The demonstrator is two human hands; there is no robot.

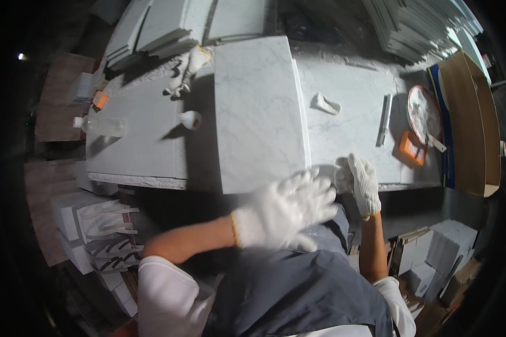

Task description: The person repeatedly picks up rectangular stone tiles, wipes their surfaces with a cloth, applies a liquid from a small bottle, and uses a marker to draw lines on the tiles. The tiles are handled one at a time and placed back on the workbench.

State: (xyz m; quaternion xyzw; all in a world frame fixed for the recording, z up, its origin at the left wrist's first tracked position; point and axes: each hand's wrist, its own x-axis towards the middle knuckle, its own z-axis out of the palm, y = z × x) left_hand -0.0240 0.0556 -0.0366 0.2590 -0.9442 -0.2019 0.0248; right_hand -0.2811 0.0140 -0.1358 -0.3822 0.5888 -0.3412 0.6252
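A stack of white marbled slabs [258,112] lies at the middle of the worktable, its near edge just beyond my hands. My left hand [287,210], in a white knitted glove with a yellow cuff, crosses in front of my body near the stack's near right corner. Its fingers are spread, slightly blurred, with nothing seen in them. My right hand [362,182], gloved the same way, is at the table's front edge, right of the stack. Its fingers point away from me and look mostly straight; the palm side is partly hidden. A small white scrap [326,104] lies beyond it.
To the right are a metal strip [385,119], an orange box [412,149], a round dish of white paste [421,112] and a long cardboard box [472,123]. On the left stand a clear bottle [104,126] and a white round container [190,119]. More slabs [163,25] lean behind.
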